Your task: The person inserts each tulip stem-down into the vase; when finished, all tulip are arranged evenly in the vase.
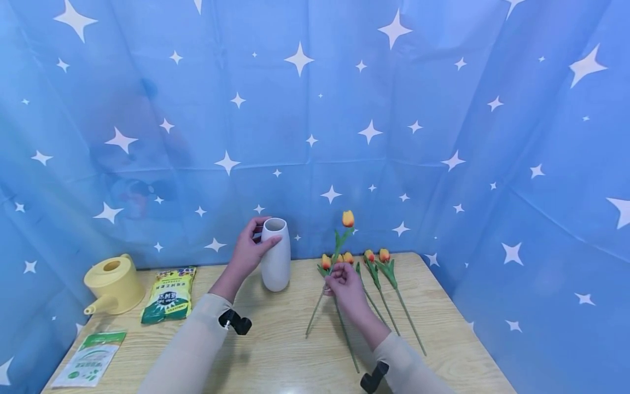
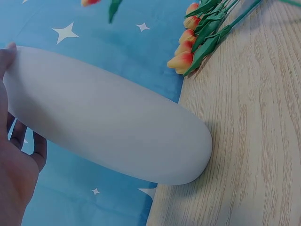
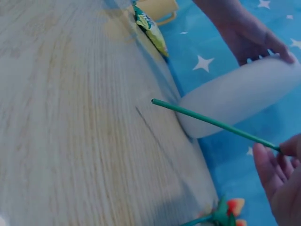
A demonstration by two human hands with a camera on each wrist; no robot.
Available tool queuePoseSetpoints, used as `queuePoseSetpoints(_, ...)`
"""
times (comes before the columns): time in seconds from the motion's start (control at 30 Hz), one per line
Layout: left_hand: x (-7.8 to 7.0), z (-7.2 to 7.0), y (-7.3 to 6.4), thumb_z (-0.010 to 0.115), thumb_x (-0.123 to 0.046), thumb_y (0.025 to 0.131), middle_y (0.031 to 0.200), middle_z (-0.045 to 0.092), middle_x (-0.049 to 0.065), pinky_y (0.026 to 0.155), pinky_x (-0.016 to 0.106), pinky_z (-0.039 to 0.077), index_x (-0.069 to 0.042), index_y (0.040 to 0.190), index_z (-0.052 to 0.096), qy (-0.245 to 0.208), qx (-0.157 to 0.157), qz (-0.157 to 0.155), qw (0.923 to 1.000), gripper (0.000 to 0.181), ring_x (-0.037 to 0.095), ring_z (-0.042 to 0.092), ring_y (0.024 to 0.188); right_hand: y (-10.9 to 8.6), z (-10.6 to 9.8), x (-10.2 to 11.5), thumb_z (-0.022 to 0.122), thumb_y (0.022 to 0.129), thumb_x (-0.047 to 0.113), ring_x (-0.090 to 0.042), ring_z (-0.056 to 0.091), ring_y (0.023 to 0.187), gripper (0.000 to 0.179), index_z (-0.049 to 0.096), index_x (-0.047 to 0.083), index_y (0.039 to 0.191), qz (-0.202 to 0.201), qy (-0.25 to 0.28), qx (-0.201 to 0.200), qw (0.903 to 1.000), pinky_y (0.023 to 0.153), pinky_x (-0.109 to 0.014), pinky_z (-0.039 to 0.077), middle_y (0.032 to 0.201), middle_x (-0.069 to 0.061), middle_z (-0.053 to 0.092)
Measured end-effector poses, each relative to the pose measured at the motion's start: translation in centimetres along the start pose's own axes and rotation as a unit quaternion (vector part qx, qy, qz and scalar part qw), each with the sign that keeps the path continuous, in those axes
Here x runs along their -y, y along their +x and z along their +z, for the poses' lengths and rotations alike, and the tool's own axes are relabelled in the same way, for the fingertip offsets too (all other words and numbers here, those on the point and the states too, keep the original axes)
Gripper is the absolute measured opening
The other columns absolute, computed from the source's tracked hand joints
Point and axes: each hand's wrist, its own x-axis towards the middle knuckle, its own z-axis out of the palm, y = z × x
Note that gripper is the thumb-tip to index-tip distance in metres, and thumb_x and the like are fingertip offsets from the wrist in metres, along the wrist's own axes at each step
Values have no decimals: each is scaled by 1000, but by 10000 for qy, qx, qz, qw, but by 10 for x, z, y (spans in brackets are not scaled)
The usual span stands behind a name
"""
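A white vase (image 1: 276,268) stands on the table, and my left hand (image 1: 248,247) grips it near the rim, thumb across the front and fingers behind. In the left wrist view the smooth side of the vase (image 2: 108,115) fills the middle. My right hand (image 1: 348,290) pinches an orange-yellow tulip (image 1: 348,219) by its green stem, bloom up, apart from the vase to its right. The stem's lower end (image 3: 211,121) juts out free above the table in the right wrist view. Several more tulips (image 1: 385,256) lie on the table beside and beneath my right hand.
At the left stand a yellow watering can (image 1: 115,287) and a yellow-green bag (image 1: 169,295). Nearer me lies a flat white-and-green packet (image 1: 91,358). A blue curtain (image 1: 275,109) with white stars hangs along the back edge of the wooden table (image 1: 275,345).
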Motion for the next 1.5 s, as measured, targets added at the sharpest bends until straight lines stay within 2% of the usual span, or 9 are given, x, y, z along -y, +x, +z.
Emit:
queuePoseSetpoints(0.27, 0, 0, 0, 85, -36, 101, 144, 61, 12, 114, 63, 49, -19, 148, 58, 12, 1, -6, 10000, 58, 40, 56, 136, 8, 1, 6, 66, 105, -9, -23, 73, 85, 22, 52, -6, 122, -165, 371, -291, 9988, 81, -37, 67, 100, -10, 60)
queuePoseSetpoints(0.4, 0, 0, 0, 85, -36, 101, 144, 61, 12, 113, 64, 49, -19, 149, 58, 1, 8, -31, 10000, 58, 41, 57, 136, 14, 1, 10, 67, 106, -8, -19, 72, 85, 21, 52, -5, 119, -298, 511, -469, 9971, 81, -37, 67, 101, -10, 60)
queuePoseSetpoints(0.6, -1, 0, -1, 86, -39, 100, 145, 61, 12, 112, 64, 51, -19, 149, 58, 2, 23, -15, 10000, 60, 42, 57, 135, 21, 0, 19, 67, 106, -7, -21, 73, 87, 22, 53, -8, 122, -514, 591, -665, 9947, 86, -43, 67, 104, -11, 60)
queuePoseSetpoints(0.73, -1, 0, -1, 86, -39, 100, 144, 61, 12, 111, 65, 51, -19, 149, 58, -17, 18, 34, 10000, 60, 42, 57, 135, 24, -1, 27, 66, 107, -6, -25, 75, 89, 18, 55, -4, 122, -615, 628, -723, 9935, 85, -42, 67, 105, -13, 61)
queuePoseSetpoints(1.0, 1, 1, -2, 86, -44, 98, 143, 61, 9, 113, 62, 50, -21, 149, 58, 53, -6, 1, 10000, 63, 35, 58, 133, 34, -1, 42, 65, 108, -5, -29, 73, 96, 19, 54, -1, 123, -775, 878, -912, 9889, 88, -43, 67, 107, -13, 60)
queuePoseSetpoints(1.27, 2, 0, -2, 87, -42, 98, 143, 62, 9, 114, 62, 50, -20, 149, 58, 51, -19, 52, 10000, 62, 37, 58, 133, 45, 1, 57, 66, 109, 0, -30, 76, 96, 17, 58, 5, 124, -1129, 1026, -1163, 9814, 86, -39, 67, 114, -24, 63)
queuePoseSetpoints(1.5, 1, 0, -2, 87, -43, 98, 143, 61, 9, 115, 62, 49, -21, 149, 58, 54, -19, 2, 10000, 62, 38, 57, 134, 54, 3, 71, 64, 113, 8, -40, 74, 108, 15, 54, 2, 124, -1487, 1177, -1161, 9750, 91, -41, 66, 122, -30, 61)
